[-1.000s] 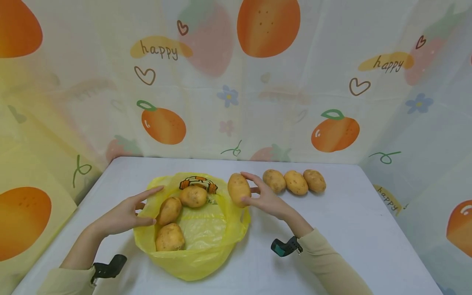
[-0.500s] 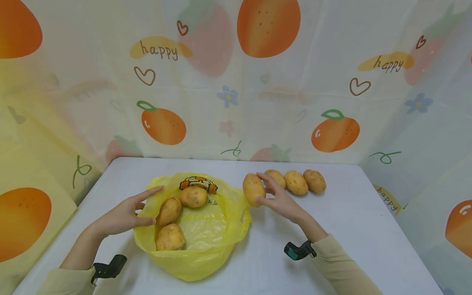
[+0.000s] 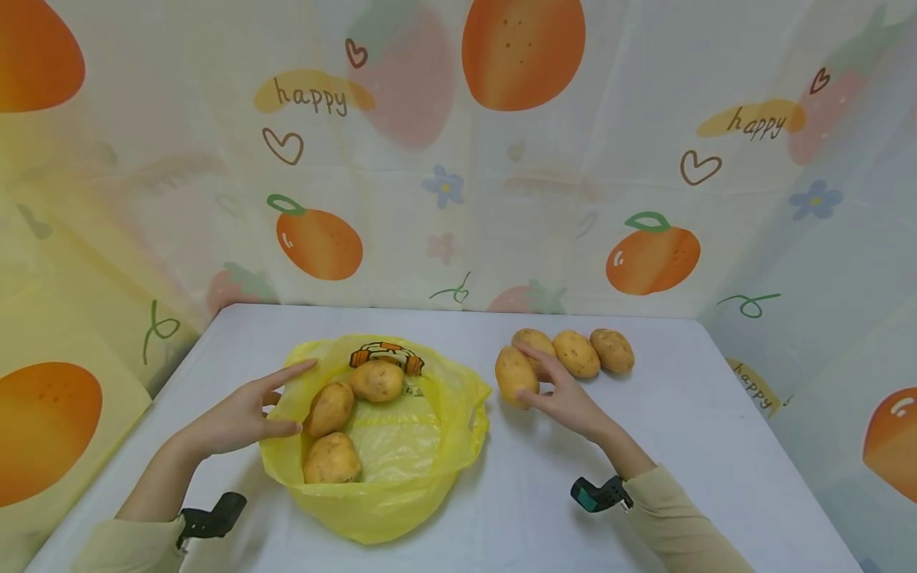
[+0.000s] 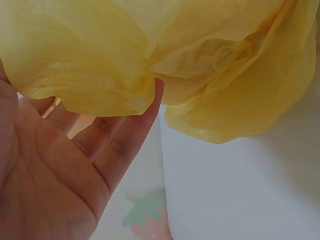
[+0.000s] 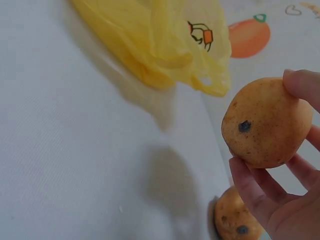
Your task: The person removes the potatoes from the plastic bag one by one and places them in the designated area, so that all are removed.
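Observation:
A potato (image 3: 517, 377) is pinched between the thumb and fingers of my right hand (image 3: 569, 400), to the right of a yellow plastic bag (image 3: 397, 509). The right wrist view shows this potato (image 5: 267, 122) from one end, with a dark spot on it and a shadow on the table below. Thumb and fingers spread, my left hand (image 3: 239, 415) rests against the bag's left side. In the left wrist view the film (image 4: 100, 75) drapes across its fairly straight fingers (image 4: 122, 150). Inside the wide-mouthed bag lie three potatoes, one of them at the back (image 3: 377, 381).
Three more potatoes stand in a row at the back right, with the rightmost potato (image 3: 612, 351) fully visible and the leftmost partly behind the held one. A white table (image 3: 688, 477) carries everything. Behind it hangs a fruit-printed curtain (image 3: 516, 239). Each wrist wears a black strap-mounted device (image 3: 600, 495).
My right hand has moved right with the potato, away from the bag's right rim and lower toward the row of potatoes. The left hand has stayed in place.

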Demonstrator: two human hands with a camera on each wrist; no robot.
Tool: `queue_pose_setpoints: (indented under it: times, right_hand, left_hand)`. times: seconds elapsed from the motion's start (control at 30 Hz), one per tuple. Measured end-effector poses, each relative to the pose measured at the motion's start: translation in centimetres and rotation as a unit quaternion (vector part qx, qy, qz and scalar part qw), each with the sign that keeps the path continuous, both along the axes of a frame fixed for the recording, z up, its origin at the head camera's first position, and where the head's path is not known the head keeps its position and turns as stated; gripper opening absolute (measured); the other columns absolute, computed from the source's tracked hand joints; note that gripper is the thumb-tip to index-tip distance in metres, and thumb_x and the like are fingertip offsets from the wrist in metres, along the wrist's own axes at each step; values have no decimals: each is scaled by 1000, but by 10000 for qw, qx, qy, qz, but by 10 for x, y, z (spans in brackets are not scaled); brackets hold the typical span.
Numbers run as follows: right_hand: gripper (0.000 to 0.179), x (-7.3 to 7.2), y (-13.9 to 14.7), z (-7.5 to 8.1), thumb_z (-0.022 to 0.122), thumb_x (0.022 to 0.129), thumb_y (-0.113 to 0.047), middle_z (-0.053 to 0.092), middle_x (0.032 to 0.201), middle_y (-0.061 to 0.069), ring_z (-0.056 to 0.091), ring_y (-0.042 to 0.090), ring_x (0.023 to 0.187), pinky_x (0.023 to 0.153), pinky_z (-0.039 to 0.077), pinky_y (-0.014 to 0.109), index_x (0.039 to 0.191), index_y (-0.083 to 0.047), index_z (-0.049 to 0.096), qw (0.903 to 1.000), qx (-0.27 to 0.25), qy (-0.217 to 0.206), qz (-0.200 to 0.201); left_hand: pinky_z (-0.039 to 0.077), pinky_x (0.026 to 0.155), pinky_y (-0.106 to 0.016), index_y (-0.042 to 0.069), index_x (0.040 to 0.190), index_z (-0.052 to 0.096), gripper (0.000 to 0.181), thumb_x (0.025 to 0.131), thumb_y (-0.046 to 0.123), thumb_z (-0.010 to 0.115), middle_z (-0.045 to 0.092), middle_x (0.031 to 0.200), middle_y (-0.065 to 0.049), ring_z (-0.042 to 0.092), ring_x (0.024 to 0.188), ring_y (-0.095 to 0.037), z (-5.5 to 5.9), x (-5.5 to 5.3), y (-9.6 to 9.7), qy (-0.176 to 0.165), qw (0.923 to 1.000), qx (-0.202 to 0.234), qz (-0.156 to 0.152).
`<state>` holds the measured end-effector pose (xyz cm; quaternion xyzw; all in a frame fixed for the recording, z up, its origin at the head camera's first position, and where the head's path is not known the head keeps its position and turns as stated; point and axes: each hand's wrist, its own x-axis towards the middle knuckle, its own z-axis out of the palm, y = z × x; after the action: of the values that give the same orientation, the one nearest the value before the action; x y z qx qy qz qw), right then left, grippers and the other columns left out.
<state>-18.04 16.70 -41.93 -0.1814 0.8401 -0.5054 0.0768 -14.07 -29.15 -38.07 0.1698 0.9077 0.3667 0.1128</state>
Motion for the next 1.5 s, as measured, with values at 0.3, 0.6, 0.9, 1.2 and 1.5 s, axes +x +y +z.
queue_pose_setpoints:
  times: [0.3, 0.6, 0.9, 1.2, 1.5]
  right_hand:
    - [67, 2, 13, -9, 67, 84, -27, 31, 143, 12, 46, 40, 115, 83, 50, 40, 142, -22, 33, 9988, 385, 229, -215]
    - [68, 0, 27, -25, 71, 81, -25, 36, 140, 9, 48, 38, 113, 80, 50, 37, 139, -23, 36, 9969, 499, 503, -327]
    - [69, 2, 35, -32, 72, 80, -16, 37, 138, 16, 49, 36, 110, 76, 51, 37, 138, -10, 38, 9948, 550, 784, -355]
    - [67, 1, 39, -37, 74, 78, -13, 41, 134, 14, 48, 27, 109, 75, 49, 28, 136, -9, 41, 9881, 903, 1169, -416]
    - [65, 3, 36, -39, 74, 76, -11, 43, 132, 16, 45, 30, 117, 93, 43, 47, 133, -5, 44, 9833, 1105, 1385, -409]
  left_hand:
    - [38, 85, -65, 22, 145, 29, 80, 78, 24, 73, 28, 146, -19, 43, 112, -55, 1, 0, 0, -30, 10000, -14, 33]
    - [39, 84, -64, 22, 145, 30, 80, 78, 24, 73, 29, 146, -19, 44, 111, -55, -1, 0, -1, 23, 10000, -9, -1]
    - [39, 84, -65, 24, 145, 29, 80, 78, 25, 72, 29, 146, -19, 44, 111, -56, -2, 0, -2, 42, 10000, -49, -18]
    - [38, 84, -65, 24, 145, 29, 80, 78, 24, 73, 29, 146, -19, 43, 111, -56, -2, 0, -2, 45, 10000, -24, -10]
    - [39, 84, -65, 26, 145, 29, 81, 77, 25, 73, 29, 146, -18, 44, 111, -54, -2, 0, -3, 19, 10000, -40, 11]
